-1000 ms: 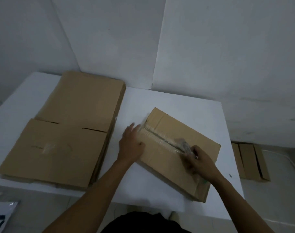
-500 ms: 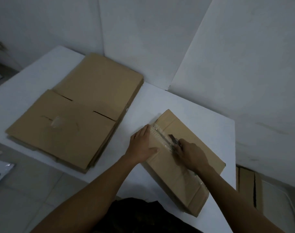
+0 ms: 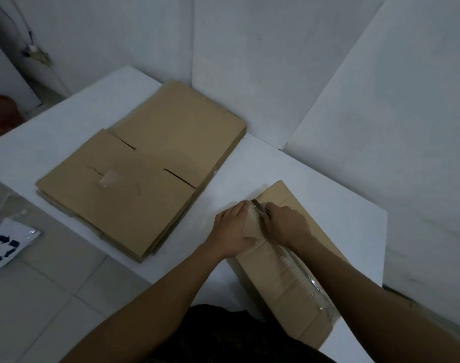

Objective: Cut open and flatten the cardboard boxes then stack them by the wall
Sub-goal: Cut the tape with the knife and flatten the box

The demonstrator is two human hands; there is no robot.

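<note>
Right hand (image 3: 286,225) is clenching a small cutter (image 3: 259,206), its blade now sitting at the far end of the taped seam (image 3: 294,260) on the cardboard box (image 3: 299,286); half a second ago the blade was partway along that seam, and a second ago it was nearer still to the person. Left hand (image 3: 233,229) is lying flat, fingers together, pressing on the box's top flap just beside the cutter, and it is staying on the far left corner as before, though the two hands are now almost touching where earlier a gap was showing between them. Behind the right wrist the clear tape is showing as a glossy wrinkled strip running back toward the near end of the box.

The box is resting on the right part of the white table (image 3: 250,163), its long side angled toward the person, near the wall panels (image 3: 381,127) but not touching them. Well apart on the left, the stack of flattened boxes (image 3: 145,166) is lying where it was, its far end close to the wall. The camera is swinging left, so a white bag with a recycling mark (image 3: 3,247) is coming further into sight on the tiled floor (image 3: 53,297), and a reddish object (image 3: 2,113) is appearing at the left edge.
</note>
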